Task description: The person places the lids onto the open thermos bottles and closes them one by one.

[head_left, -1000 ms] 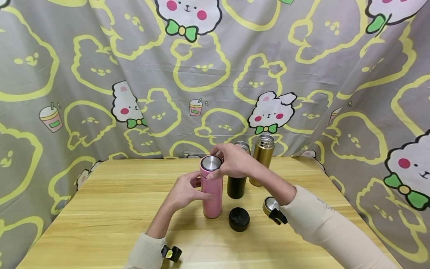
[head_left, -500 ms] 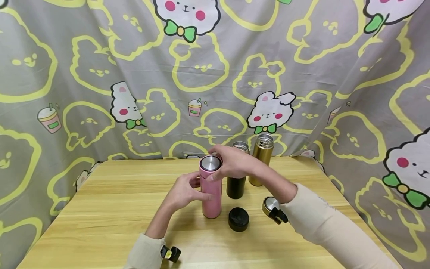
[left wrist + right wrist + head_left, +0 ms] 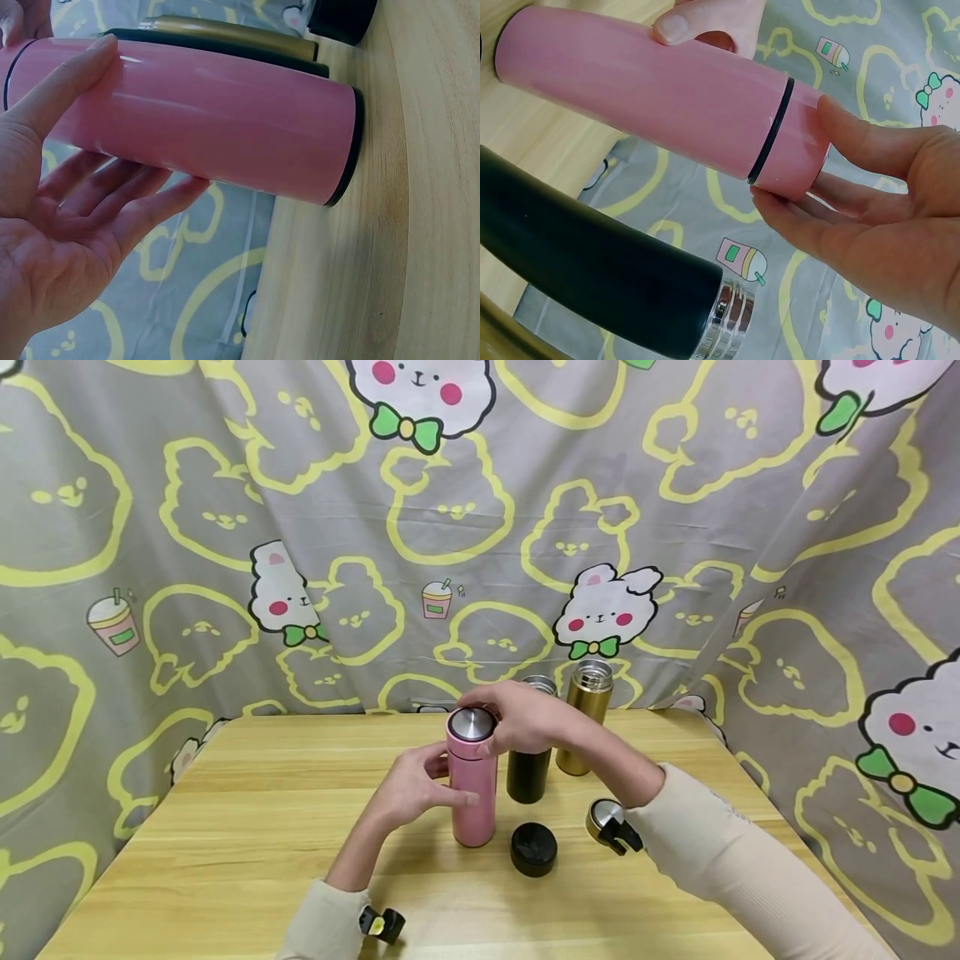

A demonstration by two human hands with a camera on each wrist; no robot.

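Observation:
A pink thermos flask point(image 3: 474, 814) stands upright on the table, its pink lid point(image 3: 472, 724) with a silver top seated on it. My left hand point(image 3: 412, 789) holds the body from the left, thumb across the front and fingers behind, as the left wrist view shows. Up at the lid, my right hand point(image 3: 521, 718) grips it between thumb and fingers. A black ring point(image 3: 771, 131) marks the line between lid and body in the right wrist view. Just behind stands a lidless black flask point(image 3: 527, 777), partly hidden by my right hand.
A gold flask point(image 3: 588, 693), also open at the top, stands at the back right. In front lie a black lid point(image 3: 534, 852) and a gold lid with a silver face point(image 3: 603, 812). The wooden table point(image 3: 225, 827) ends at a patterned curtain point(image 3: 337, 510).
My right thumb has slid rightward around the front of the lid, and the fingers behind have shifted left, as in a turn of the hand. The left hand and the flask's body stay in place.

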